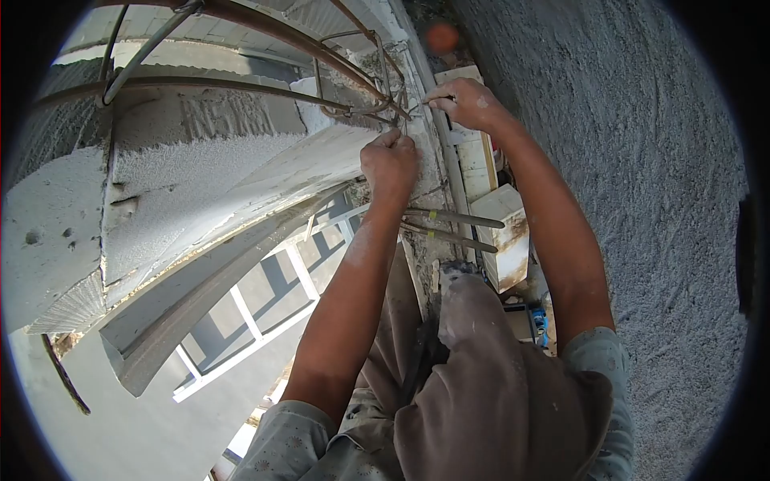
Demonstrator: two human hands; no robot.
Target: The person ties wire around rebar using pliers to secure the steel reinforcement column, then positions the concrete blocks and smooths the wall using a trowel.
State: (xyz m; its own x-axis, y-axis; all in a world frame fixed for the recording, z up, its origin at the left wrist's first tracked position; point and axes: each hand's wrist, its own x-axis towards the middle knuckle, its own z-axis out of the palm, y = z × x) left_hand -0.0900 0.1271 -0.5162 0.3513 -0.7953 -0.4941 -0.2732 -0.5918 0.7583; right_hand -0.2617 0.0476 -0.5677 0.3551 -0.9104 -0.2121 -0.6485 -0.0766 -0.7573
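One narrow ledge [426,170] ran between the left hand [391,164] (12 o'clock), curled beside metal rods [281,32] at 11, and the right hand [469,104] (1 o'clock), fingertips pinched; anything grasped was indiscernible. Free room surrounded a white frame [246,313] at 8; a rough grey surface [642,200] spanned 3.

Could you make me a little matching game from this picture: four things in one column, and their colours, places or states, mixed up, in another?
Column one
1. ladder
2. left hand
3. metal bars
4. rough surface

Column two
A. grey, along the picture's right side
B. rusty brown, at the upper left
C. white, with shadows beside it
D. fingers curled, just below the bar ends

Right pairs: 1-C, 2-D, 3-B, 4-A.
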